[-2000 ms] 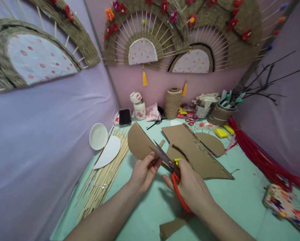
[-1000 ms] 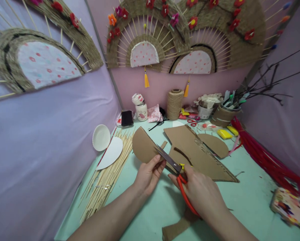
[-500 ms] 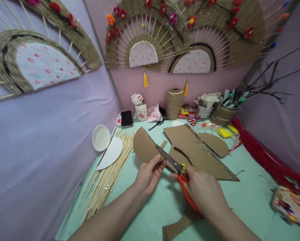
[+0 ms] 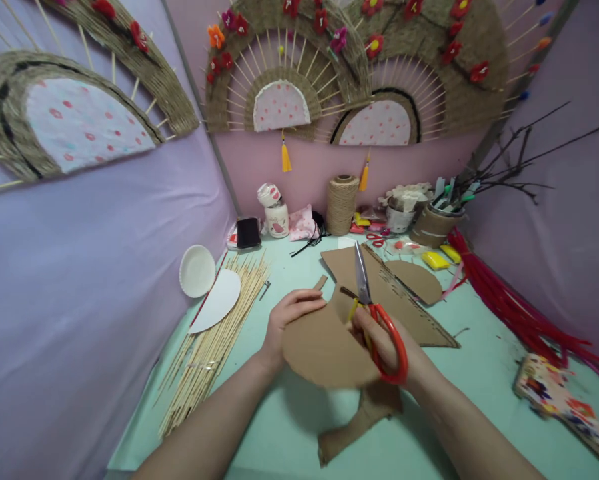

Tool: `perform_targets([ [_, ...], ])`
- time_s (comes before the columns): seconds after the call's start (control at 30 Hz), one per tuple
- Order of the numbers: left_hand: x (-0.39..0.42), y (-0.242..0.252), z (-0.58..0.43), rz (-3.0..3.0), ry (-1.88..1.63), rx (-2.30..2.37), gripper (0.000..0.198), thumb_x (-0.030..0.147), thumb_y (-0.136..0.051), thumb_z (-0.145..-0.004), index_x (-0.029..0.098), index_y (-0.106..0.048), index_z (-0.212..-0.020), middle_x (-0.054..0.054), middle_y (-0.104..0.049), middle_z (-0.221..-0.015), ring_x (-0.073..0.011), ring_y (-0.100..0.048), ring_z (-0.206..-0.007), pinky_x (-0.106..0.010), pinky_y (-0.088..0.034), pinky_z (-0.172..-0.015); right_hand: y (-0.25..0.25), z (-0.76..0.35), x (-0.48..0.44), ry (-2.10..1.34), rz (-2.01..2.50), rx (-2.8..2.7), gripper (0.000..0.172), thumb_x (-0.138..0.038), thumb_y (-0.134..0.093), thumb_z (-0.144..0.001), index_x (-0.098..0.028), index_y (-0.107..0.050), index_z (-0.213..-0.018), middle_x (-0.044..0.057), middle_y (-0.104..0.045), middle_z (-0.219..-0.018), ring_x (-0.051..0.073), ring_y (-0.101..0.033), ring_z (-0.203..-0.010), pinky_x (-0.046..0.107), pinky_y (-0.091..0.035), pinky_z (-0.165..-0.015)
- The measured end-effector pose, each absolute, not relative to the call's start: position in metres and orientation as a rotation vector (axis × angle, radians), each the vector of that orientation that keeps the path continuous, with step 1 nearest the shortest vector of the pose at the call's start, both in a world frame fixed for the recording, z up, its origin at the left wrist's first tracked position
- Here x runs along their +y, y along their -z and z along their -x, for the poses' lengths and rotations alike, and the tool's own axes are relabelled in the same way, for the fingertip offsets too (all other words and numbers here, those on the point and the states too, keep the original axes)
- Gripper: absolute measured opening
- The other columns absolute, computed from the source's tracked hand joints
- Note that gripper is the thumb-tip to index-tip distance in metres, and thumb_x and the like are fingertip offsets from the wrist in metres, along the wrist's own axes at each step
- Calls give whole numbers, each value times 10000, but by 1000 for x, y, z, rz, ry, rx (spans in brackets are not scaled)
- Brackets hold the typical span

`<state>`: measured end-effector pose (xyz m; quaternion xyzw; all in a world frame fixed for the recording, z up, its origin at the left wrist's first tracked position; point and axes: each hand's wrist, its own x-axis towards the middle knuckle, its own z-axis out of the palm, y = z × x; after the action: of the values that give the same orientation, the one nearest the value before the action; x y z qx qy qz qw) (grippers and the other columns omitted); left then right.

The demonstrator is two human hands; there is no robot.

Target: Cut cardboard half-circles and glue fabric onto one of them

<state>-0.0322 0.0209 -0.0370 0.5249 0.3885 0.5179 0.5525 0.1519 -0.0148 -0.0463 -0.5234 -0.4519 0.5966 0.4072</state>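
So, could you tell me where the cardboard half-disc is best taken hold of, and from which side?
Probably at its upper left rim, from the left, pinched across the thin edge. The cardboard half-disc is a flat sheet lifted off the table, and the left hand already has its grip there. The right hand with the scissors crowds the right edge.

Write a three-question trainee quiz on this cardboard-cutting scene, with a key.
1. True or false: the right hand holds the red-handled scissors with the blades pointing away from the person.
2. Which hand holds the cardboard half-disc: A left hand, B right hand, C both?
3. What lies on the table just left of the left hand?

Key
1. True.
2. C; both touch it.
3. A bundle of bamboo skewers.
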Motion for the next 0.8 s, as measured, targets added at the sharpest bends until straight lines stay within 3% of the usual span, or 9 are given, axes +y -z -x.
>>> perform_targets([
  [0.07,20,33,35,-1349,-1229,885,164,116,-758,-655,240,-776,-760,-73,-700,-1056,-226,-608,-1051,-289,-414,-985,46,-151,-17,-1577,1204,-1038,479,-672,-558,-750,-195,-523,-720,-51,-496,-498,94,-411,-404,217,-313,-425],
  [0.17,21,35,33,-1311,-1254,873,174,112,-754,-653,230,-773,-779,-78,-693,-1071,-222,-600,-1065,-279,-403,-989,42,-149,-20,-1662,1119,-1000,421,-464,-774,-635,-197,-471,-754,-67,-531,-615,56,-403,-443,185,-295,-433],
  [0.3,29,44,28,-1101,-1378,921,531,156,-779,-648,280,-659,-1149,-63,-648,-1190,-182,-640,-976,-287,-470,-886,36,-142,-19,-1523,1154,-959,431,-370,-797,-620,-209,-430,-777,-97,-518,-577,43,-405,-415,165,-289,-407],
  [0.37,34,46,27,-960,-1342,931,592,261,-774,-684,244,-577,-1242,-87,-672,-1133,-161,-662,-874,-264,-496,-778,36,-140,-16,-1365,1174,-883,448,-371,-796,-619,-217,-412,-791,-103,-521,-536,66,-472,-426,172,-347,-426],
  [0.5,33,47,24,-777,-1049,815,501,521,-656,-775,125,-630,-1081,-130,-712,-934,-176,-669,-768,-263,-508,-668,40,-139,-8,-1220,1191,-748,515,-395,-810,-594,-227,-385,-832,-64,-607,-539,135,-612,-492,221,-469,-495],
  [0.6,27,48,22,-821,-905,783,451,466,-712,-750,116,-649,-1028,-126,-714,-923,-179,-661,-746,-263,-506,-644,48,-140,-7,-1215,1209,-825,474,-391,-790,-641,-221,-397,-843,-45,-628,-520,137,-609,-474,220,-468,-488],
  [0.8,26,46,23,-845,-942,829,403,388,-780,-684,108,-689,-961,-109,-719,-902,-173,-640,-741,-266,-487,-655,58,-141,-10,-1183,1298,-1037,373,-416,-698,-745,-235,-387,-845,-82,-562,-429,101,-463,-347,177,-326,-365],
])
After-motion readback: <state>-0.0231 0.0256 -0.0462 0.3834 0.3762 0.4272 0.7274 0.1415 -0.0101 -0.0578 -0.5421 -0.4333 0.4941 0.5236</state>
